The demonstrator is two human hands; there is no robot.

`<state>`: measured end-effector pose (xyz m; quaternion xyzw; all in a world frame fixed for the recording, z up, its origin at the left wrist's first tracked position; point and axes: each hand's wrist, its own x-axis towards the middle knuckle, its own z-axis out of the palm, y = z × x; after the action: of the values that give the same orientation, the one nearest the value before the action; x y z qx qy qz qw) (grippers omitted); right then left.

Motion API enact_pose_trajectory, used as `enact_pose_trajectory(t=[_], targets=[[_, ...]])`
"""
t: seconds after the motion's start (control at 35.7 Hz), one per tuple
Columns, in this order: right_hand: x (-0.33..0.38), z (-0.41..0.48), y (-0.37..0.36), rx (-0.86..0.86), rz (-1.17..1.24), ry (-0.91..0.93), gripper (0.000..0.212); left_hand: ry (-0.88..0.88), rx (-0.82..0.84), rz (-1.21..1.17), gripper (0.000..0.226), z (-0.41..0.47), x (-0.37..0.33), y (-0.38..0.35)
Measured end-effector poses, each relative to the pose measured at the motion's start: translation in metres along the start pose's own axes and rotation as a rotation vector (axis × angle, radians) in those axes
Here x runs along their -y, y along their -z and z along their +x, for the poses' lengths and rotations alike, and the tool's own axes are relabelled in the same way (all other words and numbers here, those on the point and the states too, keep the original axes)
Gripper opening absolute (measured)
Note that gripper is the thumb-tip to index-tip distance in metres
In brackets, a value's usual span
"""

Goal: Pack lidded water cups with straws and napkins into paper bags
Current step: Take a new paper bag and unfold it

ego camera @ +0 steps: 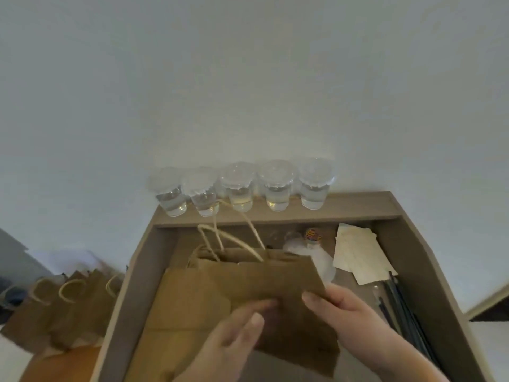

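A flat brown paper bag [278, 279] with twine handles is lifted over a stack of more flat bags [181, 304] on the desk. My right hand [349, 312] grips its right side, thumb on the front face. My left hand [234, 343] holds the bag's lower middle, fingers blurred. Several lidded clear cups of water [239, 188] stand in a row on the raised back shelf against the wall. Cream napkins [358, 252] lie at the right, with dark straws [405, 318] beside them along the right edge.
The desk's raised wooden rim [421, 271] boxes in the work area. Clear plastic wrapping [316, 257] and a small colourful object [313, 234] lie behind the bag. Several upright paper bags [71, 304] stand on the floor at the left.
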<state>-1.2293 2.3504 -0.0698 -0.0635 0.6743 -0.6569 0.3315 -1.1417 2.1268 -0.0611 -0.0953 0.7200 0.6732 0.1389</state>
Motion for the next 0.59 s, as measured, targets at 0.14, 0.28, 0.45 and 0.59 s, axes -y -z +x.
enact_pose_trajectory(t=[0.14,0.28,0.45,0.59], targets=[[-0.012,-0.024,0.007,0.016,-0.261,0.330,0.063,0.019,-0.028,-0.682,0.101,0.019,-0.024,-0.023],[-0.005,-0.031,0.011,0.280,-0.258,0.255,0.063,0.013,-0.035,-0.543,0.083,0.019,-0.041,-0.042],[-0.013,-0.050,0.021,0.032,-0.004,0.264,0.074,0.003,-0.101,-0.353,0.030,0.020,-0.038,-0.057],[0.003,-0.057,0.006,0.037,-0.110,0.245,0.078,-0.163,-0.147,0.276,0.019,0.011,-0.050,-0.061]])
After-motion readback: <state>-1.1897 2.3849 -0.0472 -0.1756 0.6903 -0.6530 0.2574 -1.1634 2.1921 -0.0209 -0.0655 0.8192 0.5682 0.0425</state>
